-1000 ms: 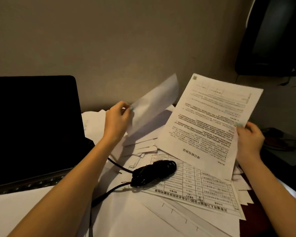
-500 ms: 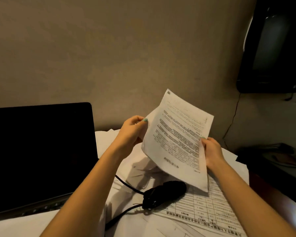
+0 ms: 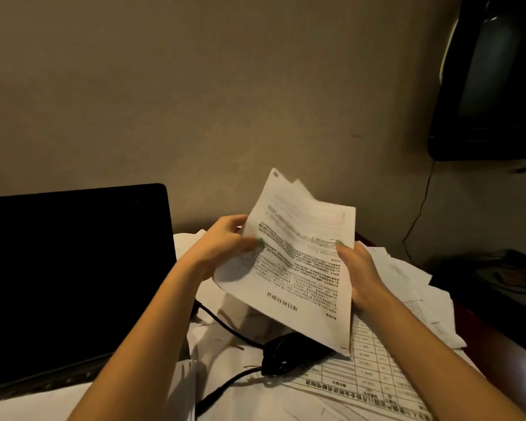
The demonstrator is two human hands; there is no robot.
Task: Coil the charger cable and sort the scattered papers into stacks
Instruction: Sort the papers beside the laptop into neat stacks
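Held sheets: a printed page (image 3: 298,268) is lifted off the desk at the centre of the frame, tilted, its heading at the low edge. The corner of a second sheet (image 3: 302,186) peeks out behind its top.
Why held so: both side edges are pinched, probably to square the two pages together before they are laid down as a stack.
Left hand (image 3: 225,241): grips the page's left edge, thumb on the printed face and fingers curled behind. The forearm rises from the lower left of the frame.
Right hand (image 3: 354,265): clasps the right edge, thumb tip on the front and palm behind. The forearm comes up from the lower right.
Charger cable (image 3: 289,350): a dark bundle below the page, centre low. It lies on a table-printed sheet (image 3: 377,372), with its lead trailing to the lower left; how tightly it is wound cannot be told.
Loose papers (image 3: 407,284): overlapping at odd angles on the right of the desk, not yet stacked.
Laptop (image 3: 73,268): at the left of the frame, open, with a dark screen.
Stage: sorting looks barely begun.
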